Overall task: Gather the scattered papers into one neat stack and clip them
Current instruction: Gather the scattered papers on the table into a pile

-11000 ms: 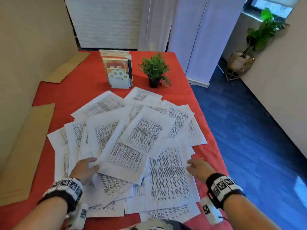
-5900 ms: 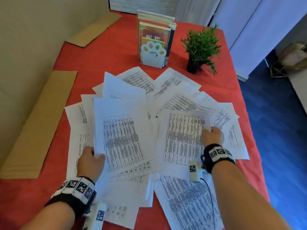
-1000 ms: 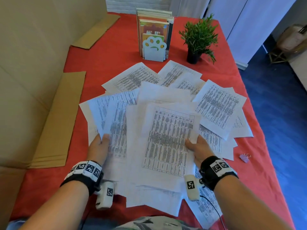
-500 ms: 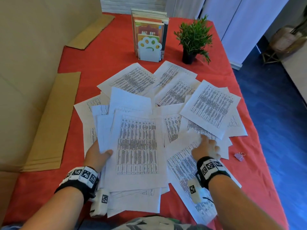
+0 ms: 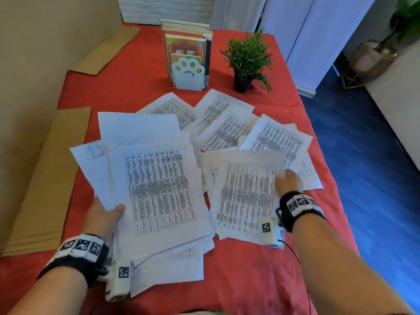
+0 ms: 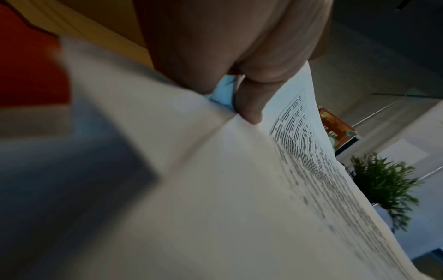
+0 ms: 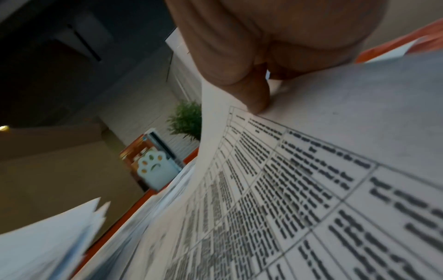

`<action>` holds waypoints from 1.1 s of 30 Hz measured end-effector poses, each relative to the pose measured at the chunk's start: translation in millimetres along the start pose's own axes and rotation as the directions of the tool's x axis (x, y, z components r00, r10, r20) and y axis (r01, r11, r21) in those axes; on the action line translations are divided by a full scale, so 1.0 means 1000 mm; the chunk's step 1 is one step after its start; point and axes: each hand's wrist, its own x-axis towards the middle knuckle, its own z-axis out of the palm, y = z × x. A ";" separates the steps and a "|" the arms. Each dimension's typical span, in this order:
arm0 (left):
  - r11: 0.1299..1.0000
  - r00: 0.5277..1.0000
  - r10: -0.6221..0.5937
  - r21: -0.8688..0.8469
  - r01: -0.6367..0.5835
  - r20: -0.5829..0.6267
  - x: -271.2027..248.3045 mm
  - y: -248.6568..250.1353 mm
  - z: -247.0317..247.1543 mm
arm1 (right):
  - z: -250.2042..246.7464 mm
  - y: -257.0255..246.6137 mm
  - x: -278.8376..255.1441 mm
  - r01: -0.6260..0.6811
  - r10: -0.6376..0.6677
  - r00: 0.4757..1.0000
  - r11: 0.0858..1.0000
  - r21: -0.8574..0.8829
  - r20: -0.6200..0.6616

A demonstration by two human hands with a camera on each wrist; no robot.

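Observation:
White printed papers lie spread over the red table [image 5: 245, 269]. My left hand [image 5: 106, 214] grips a thick, uneven bundle of papers [image 5: 159, 189] at its left edge and holds it raised and tilted. In the left wrist view the thumb [image 6: 249, 106] presses down on the bundle's top sheet [image 6: 215, 189]. My right hand [image 5: 288, 181] pinches the right edge of a printed sheet [image 5: 245, 196], thumb [image 7: 254, 94] on top of that sheet [image 7: 311, 189]. Several loose sheets [image 5: 227, 130] still fan out beyond both hands. No clip shows in any view.
A paw-shaped bookend with books [image 5: 188, 71] and a small potted plant [image 5: 247, 60] stand at the far side of the table. Cardboard strips [image 5: 45, 178] lie along the left wall. The table's right edge drops to a blue floor [image 5: 363, 178].
My left hand has raised its bundle and drawn it left. My right hand has shifted to the right edge of a printed sheet and taken hold. The clip at the right has gone from view.

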 end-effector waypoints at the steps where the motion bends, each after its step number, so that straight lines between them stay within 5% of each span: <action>1: 1.000 1.000 0.000 -0.029 0.000 0.004 -0.001 0.002 0.006 | -0.002 0.000 0.009 -0.017 0.017 1.000 1.000 0.008 -0.020; 7: 0.998 0.987 -0.018 -0.058 0.028 0.160 -0.014 0.017 0.061 | -0.002 0.005 0.044 -0.136 0.141 0.987 0.989 0.066 -0.077; 11: 0.997 0.970 -0.072 -0.018 0.078 0.230 -0.020 0.015 0.092 | -0.007 0.011 0.065 -0.224 0.223 0.974 0.974 -0.045 -0.026; 26: 0.989 0.969 -0.110 0.123 0.084 0.221 -0.027 0.008 0.095 | 0.018 -0.007 0.100 -0.329 0.329 0.944 0.943 -0.055 -0.002; 33: 0.988 0.971 -0.151 0.063 0.142 0.184 -0.028 0.003 0.095 | 0.013 -0.007 0.103 -0.230 0.230 0.973 0.971 -0.066 -0.005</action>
